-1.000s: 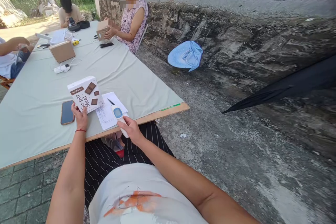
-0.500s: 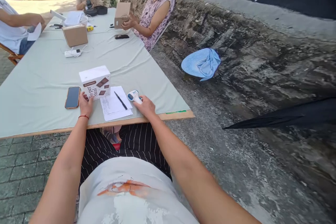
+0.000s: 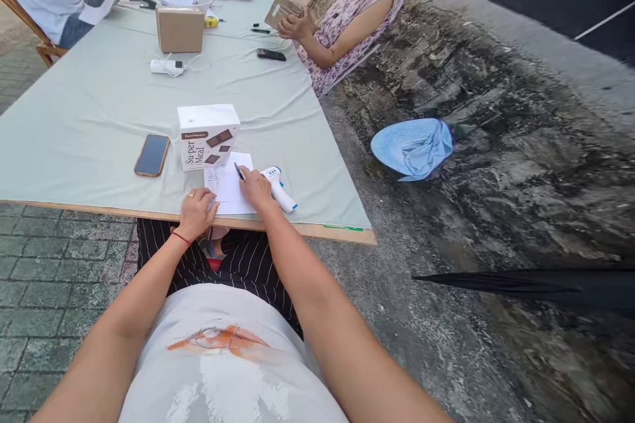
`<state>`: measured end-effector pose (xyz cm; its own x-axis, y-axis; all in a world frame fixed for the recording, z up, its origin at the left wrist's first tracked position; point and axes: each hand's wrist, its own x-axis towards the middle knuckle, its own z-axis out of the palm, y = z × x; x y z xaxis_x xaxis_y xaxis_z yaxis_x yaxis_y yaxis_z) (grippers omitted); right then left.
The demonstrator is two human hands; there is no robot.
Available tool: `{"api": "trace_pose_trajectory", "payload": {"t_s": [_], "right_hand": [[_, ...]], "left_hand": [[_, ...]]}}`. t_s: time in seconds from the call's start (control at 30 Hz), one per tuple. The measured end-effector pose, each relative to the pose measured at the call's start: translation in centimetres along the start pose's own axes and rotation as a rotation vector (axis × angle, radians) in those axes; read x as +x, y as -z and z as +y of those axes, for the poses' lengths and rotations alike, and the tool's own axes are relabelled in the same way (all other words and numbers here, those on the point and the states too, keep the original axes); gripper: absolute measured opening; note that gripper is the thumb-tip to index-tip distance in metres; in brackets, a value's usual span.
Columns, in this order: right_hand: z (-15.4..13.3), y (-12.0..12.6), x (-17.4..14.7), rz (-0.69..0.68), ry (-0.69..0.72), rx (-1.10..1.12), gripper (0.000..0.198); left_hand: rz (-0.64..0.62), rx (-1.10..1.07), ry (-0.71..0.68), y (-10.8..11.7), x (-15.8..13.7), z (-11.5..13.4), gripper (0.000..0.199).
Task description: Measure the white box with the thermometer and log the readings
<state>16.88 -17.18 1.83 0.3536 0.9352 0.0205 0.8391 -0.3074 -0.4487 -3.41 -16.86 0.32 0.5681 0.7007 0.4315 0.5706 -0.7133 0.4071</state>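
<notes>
My right hand is over the white paper, its fingers closed on a black pen whose end sticks out past them. At the paper's lower left corner rests my left hand, fingers laid out by the table edge and touching the sheet. It wears a ring and a red wrist cord. Just right of my right hand, a white and blue infrared thermometer lies on its side. Behind the paper stands a white box with brown bars printed on it, overlapping the sheet's far part in view.
A phone lies left of the white box. Farther back are a white device with a cable, a cardboard box and a dark phone. Several people sit around the table; one holds a small carton. A blue hat is off to the right.
My right hand has let go of the thermometer, which now lies on the table, and has taken hold of the pen. My left hand has left the white box for the paper's corner.
</notes>
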Motion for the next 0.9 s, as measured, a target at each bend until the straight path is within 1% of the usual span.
{"api": "trace_pose_trajectory", "payload": {"t_s": [0.07, 0.17, 0.23, 0.3, 0.37, 0.43, 0.47, 0.57, 0.63, 0.8, 0.9], "right_hand": [[0.8, -0.2, -0.4, -0.006, 0.027, 0.131, 0.047], [2.2, -1.0, -1.7, 0.029, 0.011, 0.544, 0.042], [2.7, -1.8, -2.9, 0.066, 0.000, 0.820, 0.041], [2.5, -2.4, -3.9, 0.135, 0.048, 0.968, 0.039], [1.7, -2.9, -4.9, 0.226, 0.102, 0.983, 0.036], [0.6, -3.0, -5.5, 0.286, 0.107, 0.951, 0.032], [0.0, -2.9, -5.7, 0.292, 0.103, 0.944, 0.033], [-1.4, -2.8, -5.6, 0.248, 0.102, 0.966, 0.047], [-1.8, -2.9, -5.2, 0.230, 0.078, 0.980, 0.050], [-1.9, -3.7, -4.3, 0.251, -0.051, 0.960, 0.033], [-2.2, -4.2, -4.3, 0.230, -0.104, 0.995, 0.024]], "left_hand": [[-0.044, 0.089, -0.013, 0.2, -0.3, 0.5, 0.020], [-0.082, 0.174, -0.004, 0.3, -0.5, 0.8, 0.024], [-0.097, 0.207, 0.003, 0.3, -0.5, 1.1, 0.024], [-0.109, 0.227, 0.002, 0.2, -0.6, 1.3, 0.022], [-0.117, 0.244, -0.002, 0.2, -0.6, 1.4, 0.022], [-0.120, 0.253, -0.003, 0.2, -0.6, 1.4, 0.022], [-0.119, 0.255, -0.004, 0.2, -0.6, 1.4, 0.022], [-0.117, 0.255, -0.009, 0.2, -0.6, 1.4, 0.021], [-0.118, 0.260, -0.016, 0.2, -0.5, 1.3, 0.021], [-0.121, 0.276, -0.017, 0.3, -0.4, 1.3, 0.023], [-0.125, 0.282, -0.014, 0.4, -0.4, 1.3, 0.023]]}}
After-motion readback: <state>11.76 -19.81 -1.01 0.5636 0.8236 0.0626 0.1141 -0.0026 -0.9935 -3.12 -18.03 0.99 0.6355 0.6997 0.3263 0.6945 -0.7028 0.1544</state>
